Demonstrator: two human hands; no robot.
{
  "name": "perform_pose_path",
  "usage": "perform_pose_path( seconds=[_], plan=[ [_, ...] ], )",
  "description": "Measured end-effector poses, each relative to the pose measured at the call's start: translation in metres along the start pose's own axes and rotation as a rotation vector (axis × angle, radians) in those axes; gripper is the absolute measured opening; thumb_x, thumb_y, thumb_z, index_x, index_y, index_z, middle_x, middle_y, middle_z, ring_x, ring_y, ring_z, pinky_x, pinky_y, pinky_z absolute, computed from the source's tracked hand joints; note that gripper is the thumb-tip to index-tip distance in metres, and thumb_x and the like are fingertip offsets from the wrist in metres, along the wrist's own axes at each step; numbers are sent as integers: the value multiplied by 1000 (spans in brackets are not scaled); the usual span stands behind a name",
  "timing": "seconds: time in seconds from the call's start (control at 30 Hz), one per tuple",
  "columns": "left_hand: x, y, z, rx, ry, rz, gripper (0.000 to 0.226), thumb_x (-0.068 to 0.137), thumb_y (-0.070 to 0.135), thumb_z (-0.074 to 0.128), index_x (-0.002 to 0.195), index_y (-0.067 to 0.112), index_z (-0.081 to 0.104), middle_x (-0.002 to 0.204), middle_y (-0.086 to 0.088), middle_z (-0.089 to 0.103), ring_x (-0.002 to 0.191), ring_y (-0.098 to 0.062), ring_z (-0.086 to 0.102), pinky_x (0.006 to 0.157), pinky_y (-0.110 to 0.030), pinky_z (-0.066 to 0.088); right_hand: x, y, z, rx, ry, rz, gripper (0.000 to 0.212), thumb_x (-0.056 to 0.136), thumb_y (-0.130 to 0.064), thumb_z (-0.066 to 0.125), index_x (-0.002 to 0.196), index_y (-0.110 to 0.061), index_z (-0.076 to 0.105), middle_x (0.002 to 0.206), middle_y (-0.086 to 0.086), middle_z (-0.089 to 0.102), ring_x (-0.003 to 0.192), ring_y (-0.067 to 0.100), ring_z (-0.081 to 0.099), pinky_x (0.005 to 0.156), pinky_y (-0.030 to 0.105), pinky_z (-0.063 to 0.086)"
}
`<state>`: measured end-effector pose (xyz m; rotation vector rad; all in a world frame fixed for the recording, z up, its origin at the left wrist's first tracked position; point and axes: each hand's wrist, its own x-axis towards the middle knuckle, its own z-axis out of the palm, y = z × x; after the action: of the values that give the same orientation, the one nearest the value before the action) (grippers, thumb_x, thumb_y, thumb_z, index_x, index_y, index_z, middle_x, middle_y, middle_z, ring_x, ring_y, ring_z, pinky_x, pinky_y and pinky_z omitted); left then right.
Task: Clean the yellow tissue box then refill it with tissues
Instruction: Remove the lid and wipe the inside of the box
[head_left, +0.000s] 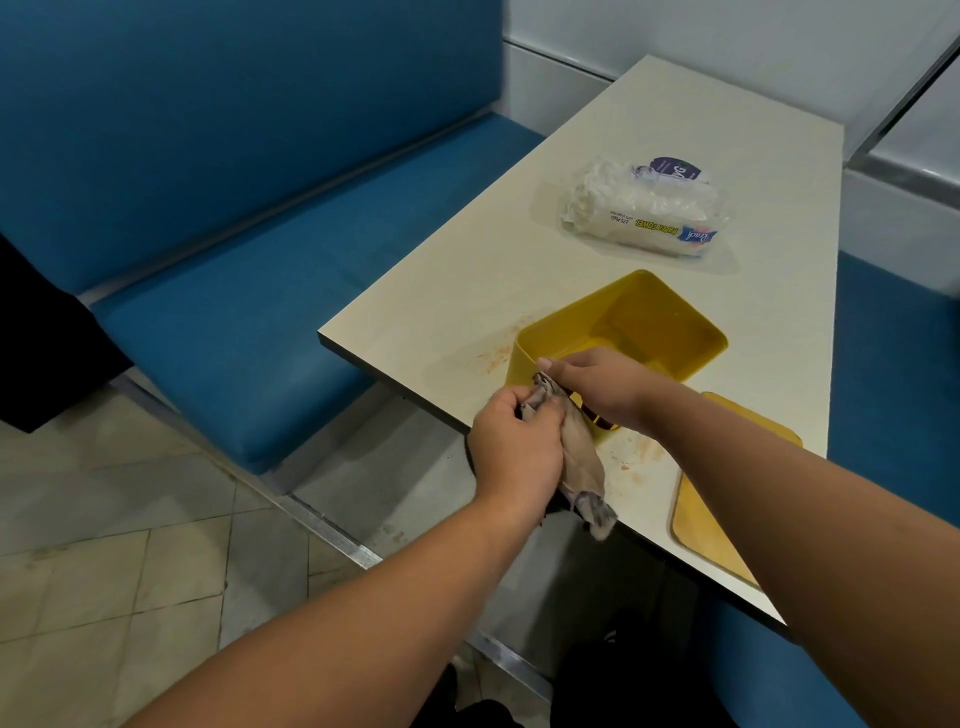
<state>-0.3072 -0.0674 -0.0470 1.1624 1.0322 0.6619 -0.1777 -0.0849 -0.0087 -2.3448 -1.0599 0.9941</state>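
The yellow tissue box (654, 325) stands open and empty near the table's front-left corner. Its flat yellow lid (727, 499) lies on the table to the right of it, partly under my right forearm. A grey-brown cloth (584, 462) hangs over the table edge in front of the box. My left hand (514, 447) grips the cloth's upper part. My right hand (597, 387) pinches the cloth's top end against the box's near wall. A plastic pack of white paper towels (644, 208) lies further back on the table.
The cream table (452, 291) carries reddish smears beside the box and by the lid. A blue padded bench (234, 291) runs along the left, another blue seat (893, 364) is on the right. Tiled floor lies below at the left.
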Motion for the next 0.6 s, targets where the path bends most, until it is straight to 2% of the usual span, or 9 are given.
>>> perform_pose_path(
  seconds=[0.03, 0.1, 0.13, 0.2, 0.23, 0.3, 0.37, 0.5, 0.6],
  plan=[
    [-5, -2, 2, 11, -33, -2, 11, 87, 25, 71, 77, 25, 66, 77, 2, 71, 76, -19, 67, 68, -36, 55, 0, 1, 0, 3, 5, -6, 62, 96, -57, 44, 116, -2, 64, 90, 20, 63, 69, 27, 54, 63, 36, 45],
    [-9, -6, 3, 24, -74, -1, 9, 87, 23, 71, 79, 25, 67, 78, 2, 71, 77, -18, 67, 69, -36, 54, 0, 2, 0, -1, 10, -3, 63, 96, -57, 44, 120, -1, 62, 118, 29, 62, 87, 34, 62, 75, 42, 50],
    [-8, -7, 2, 19, -61, 5, 9, 86, 24, 71, 78, 25, 68, 78, 2, 71, 78, -19, 67, 70, -37, 55, 1, 2, 0, -8, 6, -1, 63, 95, -58, 44, 120, -3, 63, 119, 29, 62, 87, 33, 61, 75, 42, 49],
    [-2, -7, 2, -14, -6, 13, 7, 84, 28, 71, 78, 26, 68, 78, 3, 72, 79, -19, 68, 73, -41, 57, 0, 1, 0, -15, -4, -5, 61, 95, -60, 43, 118, -8, 65, 103, 23, 66, 77, 28, 56, 68, 38, 45],
    [-2, -6, 2, -24, 0, 15, 6, 84, 29, 71, 80, 26, 69, 79, 3, 72, 79, -19, 68, 73, -42, 58, 0, 1, 0, -13, -4, -6, 61, 95, -59, 43, 117, -8, 66, 101, 23, 66, 78, 28, 56, 69, 38, 46],
    [-9, -7, 2, 22, -70, 38, 2, 86, 25, 70, 85, 23, 71, 81, 3, 72, 80, -17, 68, 73, -40, 57, 0, 0, 0, -19, 11, -5, 62, 96, -58, 43, 120, -5, 63, 120, 28, 62, 103, 37, 62, 89, 47, 51],
    [-15, -15, -3, 83, -129, 52, 4, 87, 21, 71, 85, 24, 71, 83, 4, 72, 81, -15, 68, 70, -34, 56, -2, 0, 0, -27, 7, 11, 65, 95, -59, 42, 124, -4, 61, 128, 29, 57, 113, 41, 58, 96, 53, 48],
    [-5, -26, -15, -12, 56, -18, 10, 87, 18, 70, 80, 23, 67, 80, 2, 70, 78, -16, 66, 63, -28, 52, -3, 1, 1, -28, -3, 16, 65, 95, -60, 41, 123, -5, 60, 121, 22, 62, 95, 36, 62, 75, 40, 49],
    [-6, -19, -7, -25, -4, 50, 8, 89, 19, 69, 83, 22, 64, 78, 7, 68, 72, -4, 64, 60, -21, 50, -2, -1, 1, -33, 10, 19, 67, 95, -60, 41, 125, -3, 60, 94, 16, 64, 71, 24, 53, 65, 36, 42]
  ],
)
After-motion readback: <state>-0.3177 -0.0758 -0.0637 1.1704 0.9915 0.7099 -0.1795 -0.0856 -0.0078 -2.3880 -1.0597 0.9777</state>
